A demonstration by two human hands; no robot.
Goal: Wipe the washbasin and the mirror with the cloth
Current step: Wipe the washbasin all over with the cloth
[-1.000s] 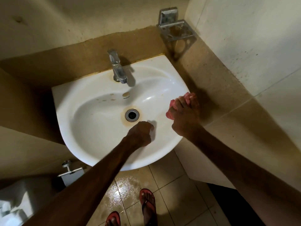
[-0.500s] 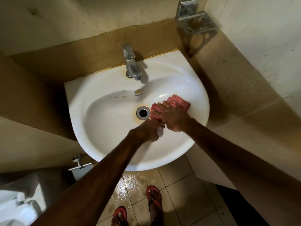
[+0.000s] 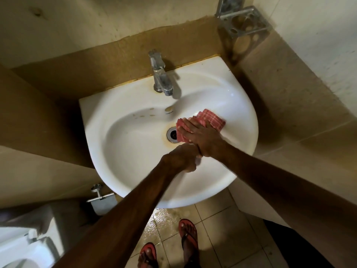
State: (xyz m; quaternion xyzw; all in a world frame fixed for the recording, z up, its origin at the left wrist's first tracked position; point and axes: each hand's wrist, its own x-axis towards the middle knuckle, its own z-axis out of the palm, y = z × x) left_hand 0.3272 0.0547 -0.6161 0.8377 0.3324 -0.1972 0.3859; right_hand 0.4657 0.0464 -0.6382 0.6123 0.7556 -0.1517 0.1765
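Red checked cloth (image 3: 212, 118) lies inside the white washbasin (image 3: 123, 147), on the right slope of the bowl. Its left edge reaches the right side of the drain (image 3: 171, 134). Your right hand (image 3: 201, 136) lies flat on top of it, fingers straight and together, pointing up-left and pressing the cloth to the porcelain. It's a flat palm, not a grasp. The cloth's far corner sticks out past your fingers toward the right rim.

Your left hand (image 3: 181, 158) sits just below the right one, touching it near the wrist. Its fingers are curled into a fist with the knuckles down on the bowl, and nothing shows in it. It's a bit blurred.

A brownish stain rings the drain, and a few small brown spots sit on the back slope of the bowl. The chrome tap (image 3: 160, 76) stands upright at the back rim, its spout pointing into the bowl.

A metal holder (image 3: 243, 22) is fixed to the wall in the corner above and right of the basin. The tiled floor (image 3: 168, 215) under the basin's front looks wet. Your feet are in red sandals (image 3: 188, 235) on it. At lower left are a white toilet (image 3: 23, 246) and a paper holder (image 3: 100, 196) on the wall.
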